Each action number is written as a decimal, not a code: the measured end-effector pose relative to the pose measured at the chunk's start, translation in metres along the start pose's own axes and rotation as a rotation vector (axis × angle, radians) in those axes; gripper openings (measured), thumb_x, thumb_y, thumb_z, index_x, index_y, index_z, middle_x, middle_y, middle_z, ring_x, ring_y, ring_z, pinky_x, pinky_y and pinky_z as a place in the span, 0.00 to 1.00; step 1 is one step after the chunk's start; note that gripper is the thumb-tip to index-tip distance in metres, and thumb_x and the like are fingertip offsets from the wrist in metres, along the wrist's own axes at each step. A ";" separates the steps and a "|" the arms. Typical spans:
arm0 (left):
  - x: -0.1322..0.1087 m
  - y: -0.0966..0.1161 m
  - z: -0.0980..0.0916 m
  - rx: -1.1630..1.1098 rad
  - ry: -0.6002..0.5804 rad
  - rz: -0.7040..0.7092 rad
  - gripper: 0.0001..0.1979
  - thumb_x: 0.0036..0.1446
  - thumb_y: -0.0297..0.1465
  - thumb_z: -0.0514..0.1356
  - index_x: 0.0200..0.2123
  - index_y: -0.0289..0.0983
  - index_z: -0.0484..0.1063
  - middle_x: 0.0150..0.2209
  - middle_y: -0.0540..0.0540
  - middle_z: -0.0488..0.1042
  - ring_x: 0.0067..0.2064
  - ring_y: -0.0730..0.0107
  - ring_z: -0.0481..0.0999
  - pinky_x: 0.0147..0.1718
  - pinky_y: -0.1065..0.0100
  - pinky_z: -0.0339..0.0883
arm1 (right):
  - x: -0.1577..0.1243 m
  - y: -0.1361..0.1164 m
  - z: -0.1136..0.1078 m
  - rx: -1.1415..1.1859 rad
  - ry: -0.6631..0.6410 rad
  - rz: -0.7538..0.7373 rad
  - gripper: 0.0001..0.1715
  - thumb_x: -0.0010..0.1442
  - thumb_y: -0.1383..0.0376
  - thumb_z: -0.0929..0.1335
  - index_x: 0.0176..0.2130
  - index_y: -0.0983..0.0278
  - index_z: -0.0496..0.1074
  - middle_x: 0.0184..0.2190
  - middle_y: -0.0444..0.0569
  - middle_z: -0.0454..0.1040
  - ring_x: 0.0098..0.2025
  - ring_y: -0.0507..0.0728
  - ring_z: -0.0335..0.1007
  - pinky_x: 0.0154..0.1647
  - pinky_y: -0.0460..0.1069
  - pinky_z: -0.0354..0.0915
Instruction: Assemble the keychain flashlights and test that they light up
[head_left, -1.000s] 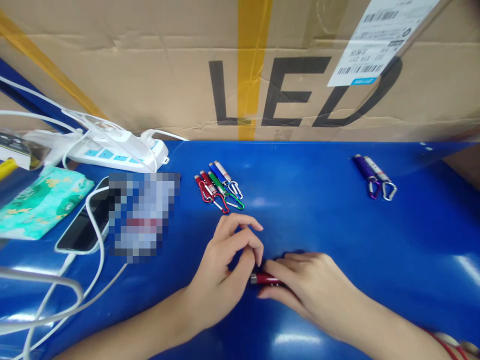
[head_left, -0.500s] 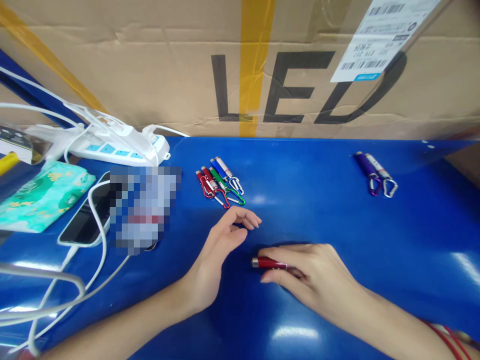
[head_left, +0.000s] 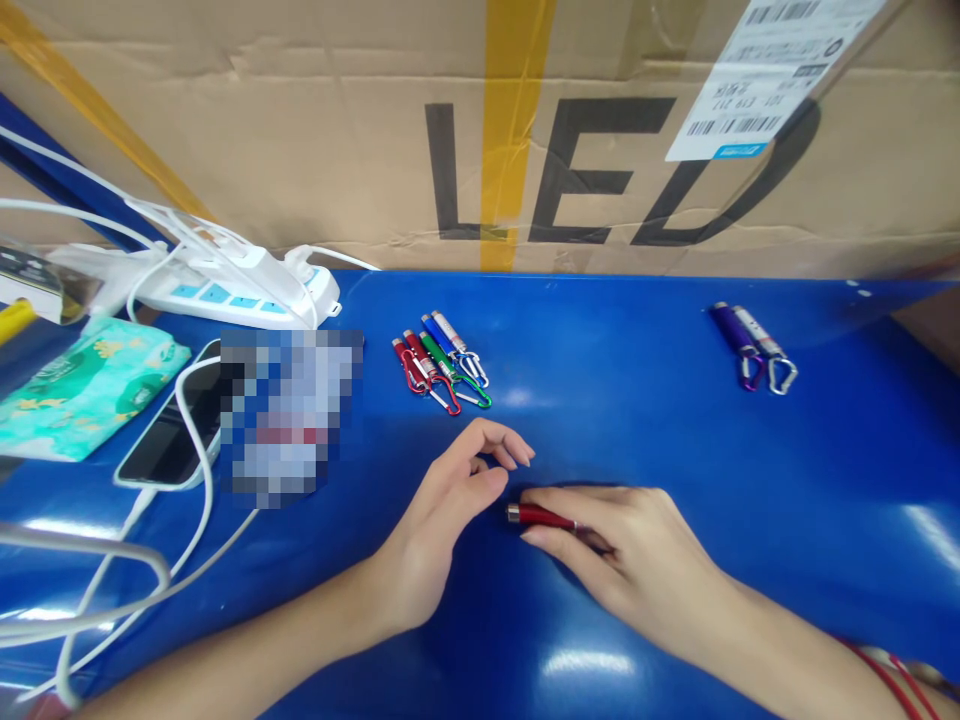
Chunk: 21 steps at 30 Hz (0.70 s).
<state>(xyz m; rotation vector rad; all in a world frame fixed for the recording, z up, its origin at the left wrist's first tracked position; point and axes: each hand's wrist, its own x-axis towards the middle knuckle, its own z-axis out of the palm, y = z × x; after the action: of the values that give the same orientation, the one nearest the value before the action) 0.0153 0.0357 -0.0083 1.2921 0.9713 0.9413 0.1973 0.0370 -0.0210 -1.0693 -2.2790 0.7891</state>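
Note:
Between the thumb and fingers of my right hand (head_left: pixel 637 545) is a small red keychain flashlight (head_left: pixel 541 516), its silver end pointing left. My palm and fingers hide its other end. My left hand (head_left: pixel 435 520) holds nothing; its fingers are loosely curved and apart from the thumb, close to the silver end but not on it. Beyond my left hand, several keychain flashlights lie side by side with carabiner clips: red ones (head_left: pixel 417 347), a green one (head_left: pixel 436 352), a blue one (head_left: pixel 436 334) and a silver one (head_left: pixel 449 331).
Far right on the blue table (head_left: pixel 615 390) lie a purple flashlight (head_left: pixel 733 328) and a silver one (head_left: pixel 754 330). At left are a power strip (head_left: pixel 247 305), a phone (head_left: pixel 172 435), a tissue pack (head_left: pixel 97 385), white cables and a blurred-out item. A cardboard box (head_left: pixel 337 130) stands behind.
My left hand has shifted slightly right, nearer the red flashlight's silver end. The flashlight has tilted and rolled a little in my right hand, which stays in place.

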 end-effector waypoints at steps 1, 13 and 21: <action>0.000 0.000 0.000 0.002 0.000 -0.001 0.10 0.59 0.35 0.49 0.36 0.36 0.65 0.41 0.44 0.65 0.45 0.62 0.62 0.44 0.64 0.54 | 0.000 0.000 0.000 -0.005 0.001 -0.002 0.07 0.62 0.65 0.65 0.39 0.59 0.73 0.32 0.38 0.77 0.29 0.47 0.73 0.29 0.41 0.62; 0.000 0.002 0.000 -0.013 0.012 -0.054 0.08 0.59 0.33 0.49 0.36 0.36 0.64 0.41 0.46 0.65 0.44 0.63 0.61 0.45 0.64 0.52 | 0.002 0.003 0.000 -0.091 -0.010 -0.027 0.11 0.66 0.60 0.61 0.40 0.60 0.71 0.31 0.39 0.76 0.27 0.50 0.74 0.24 0.43 0.61; 0.000 0.001 0.000 -0.003 0.024 -0.056 0.07 0.59 0.33 0.50 0.36 0.37 0.65 0.41 0.47 0.65 0.45 0.65 0.62 0.46 0.64 0.50 | 0.001 0.002 -0.001 -0.046 -0.012 -0.042 0.07 0.64 0.63 0.64 0.40 0.60 0.72 0.31 0.38 0.76 0.27 0.48 0.72 0.26 0.42 0.60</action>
<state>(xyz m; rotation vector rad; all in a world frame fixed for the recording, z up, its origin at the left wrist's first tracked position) 0.0148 0.0355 -0.0071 1.2477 1.0194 0.9166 0.1986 0.0389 -0.0220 -1.0359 -2.3323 0.7316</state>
